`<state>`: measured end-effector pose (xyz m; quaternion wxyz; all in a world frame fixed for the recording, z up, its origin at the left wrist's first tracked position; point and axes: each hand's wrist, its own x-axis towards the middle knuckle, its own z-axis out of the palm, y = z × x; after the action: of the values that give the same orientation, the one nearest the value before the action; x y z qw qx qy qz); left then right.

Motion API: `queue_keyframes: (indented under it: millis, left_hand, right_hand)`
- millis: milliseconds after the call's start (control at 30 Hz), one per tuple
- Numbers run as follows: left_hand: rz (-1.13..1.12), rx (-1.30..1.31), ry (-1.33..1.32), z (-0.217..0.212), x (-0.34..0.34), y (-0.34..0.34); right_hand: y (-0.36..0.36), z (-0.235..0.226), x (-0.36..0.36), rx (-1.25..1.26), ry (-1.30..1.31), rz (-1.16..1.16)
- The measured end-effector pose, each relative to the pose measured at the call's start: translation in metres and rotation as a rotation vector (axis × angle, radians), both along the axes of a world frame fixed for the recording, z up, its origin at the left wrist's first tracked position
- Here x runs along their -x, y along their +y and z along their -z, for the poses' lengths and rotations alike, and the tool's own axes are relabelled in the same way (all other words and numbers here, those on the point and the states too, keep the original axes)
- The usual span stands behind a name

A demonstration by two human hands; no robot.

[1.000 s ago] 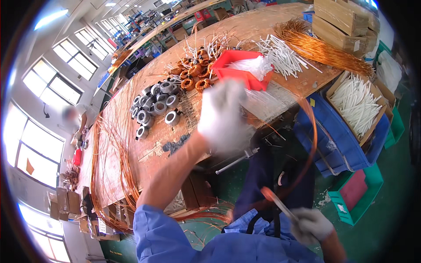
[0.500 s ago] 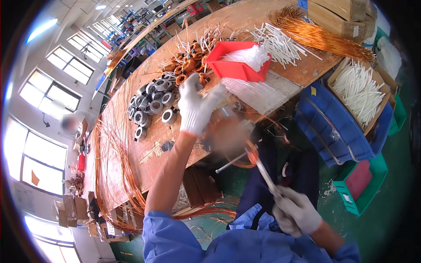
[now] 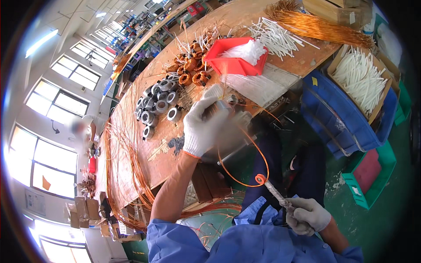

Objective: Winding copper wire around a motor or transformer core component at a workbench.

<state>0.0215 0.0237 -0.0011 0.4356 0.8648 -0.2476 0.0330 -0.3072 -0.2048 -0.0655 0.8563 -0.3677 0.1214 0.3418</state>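
My left hand [image 3: 199, 125], in a white knit glove, is over the front edge of the workbench. Its fingers curl around something greyish that a blur mostly hides. My right hand [image 3: 309, 215], also gloved, is closed around the wrapped handle of a hand tool [image 3: 276, 193] in front of my body. An orange, ring-like end [image 3: 260, 179] tips this tool. From that end a loop of copper wire [image 3: 266, 160] bows up toward the blurred spot beside my left hand.
Grey ring cores [image 3: 161, 106] and copper-wound coils [image 3: 186, 79] lie on the workbench [image 3: 153, 164]. Beyond my left hand stands a red bin [image 3: 237, 69]. White tubes [image 3: 280, 37] and a copper wire bundle [image 3: 320, 28] lie farther back. A blue crate [image 3: 324, 116] is at right.
My left hand has come back toward the bench edge from the cores, its fingers now curled in. The tool in my right hand has shifted slightly, and the wire loop shows wider.
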Motion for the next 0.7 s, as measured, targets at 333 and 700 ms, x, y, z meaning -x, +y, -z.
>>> queue_keyframes:
  millis: [333, 700]
  left_hand:
    - [0.894, -0.901, -0.588, -0.042, 0.052, -0.049]
    - [-0.053, 0.506, 0.416, -0.005, -0.116, -0.059]
  right_hand:
    - [-0.037, 0.058, 0.064, -0.226, -0.787, 0.157]
    - [0.09, -0.021, -0.167, -0.266, -0.134, 0.321]
